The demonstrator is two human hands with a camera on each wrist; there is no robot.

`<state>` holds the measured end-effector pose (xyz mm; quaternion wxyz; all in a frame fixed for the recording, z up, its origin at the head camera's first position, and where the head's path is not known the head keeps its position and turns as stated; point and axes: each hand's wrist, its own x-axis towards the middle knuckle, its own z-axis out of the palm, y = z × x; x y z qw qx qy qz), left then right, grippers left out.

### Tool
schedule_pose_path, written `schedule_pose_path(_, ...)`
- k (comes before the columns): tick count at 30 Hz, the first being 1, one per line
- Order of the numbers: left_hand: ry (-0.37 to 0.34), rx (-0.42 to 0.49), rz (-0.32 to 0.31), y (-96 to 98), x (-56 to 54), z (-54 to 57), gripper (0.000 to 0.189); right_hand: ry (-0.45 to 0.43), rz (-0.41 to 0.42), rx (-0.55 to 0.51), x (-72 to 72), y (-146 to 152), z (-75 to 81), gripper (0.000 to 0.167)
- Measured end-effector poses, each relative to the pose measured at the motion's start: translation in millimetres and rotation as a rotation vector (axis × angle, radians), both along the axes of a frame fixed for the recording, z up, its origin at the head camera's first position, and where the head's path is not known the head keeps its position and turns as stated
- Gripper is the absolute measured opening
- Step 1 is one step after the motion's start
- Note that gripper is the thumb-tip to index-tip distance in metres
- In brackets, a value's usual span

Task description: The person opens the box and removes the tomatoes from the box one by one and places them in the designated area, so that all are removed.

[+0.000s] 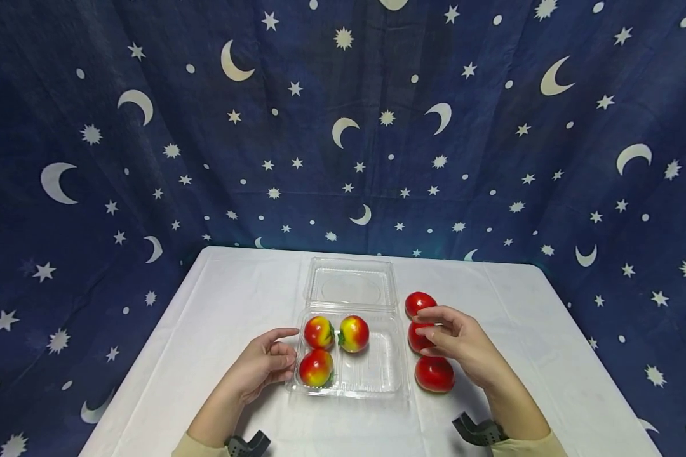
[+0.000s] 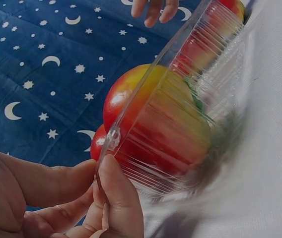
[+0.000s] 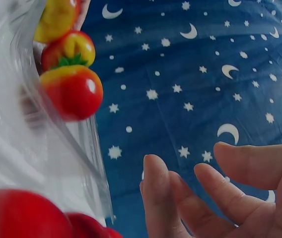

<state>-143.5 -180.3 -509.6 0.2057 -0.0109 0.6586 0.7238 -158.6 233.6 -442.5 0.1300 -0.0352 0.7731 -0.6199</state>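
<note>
A clear plastic clamshell container (image 1: 384, 362) lies with its lid (image 1: 351, 285) folded back behind it. My left hand (image 1: 263, 365) pinches its left rim between thumb and finger, as the left wrist view shows. Inside are three red-and-yellow tomatoes with green leafy tops: one at back left (image 1: 318, 332), one at front left (image 1: 316, 368) and one at back middle (image 1: 354, 334). My right hand (image 1: 457, 336), fingers apart and holding nothing, hovers by the middle red tomato (image 1: 417, 337) and partly hides it in the head view.
Right of the container, a red tomato (image 1: 420, 303) sits behind the middle one and another (image 1: 434, 374) in front. A white cloth covers the table (image 1: 206, 304). Behind it hangs a dark blue curtain (image 1: 343, 158) with moons and stars.
</note>
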Motion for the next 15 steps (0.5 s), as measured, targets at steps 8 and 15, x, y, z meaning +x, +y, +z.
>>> schedule_pose_path(8,0.002,-0.004,0.004,0.8,-1.0,-0.6,0.068,0.039,0.107,-0.014,-7.3,-18,-3.4,0.048)
schedule_pose_path(15,-0.003,-0.004,0.004,0.6,-0.6,-0.1,0.069,0.036,0.131,-0.003,-12.7,-34,-7.4,0.051)
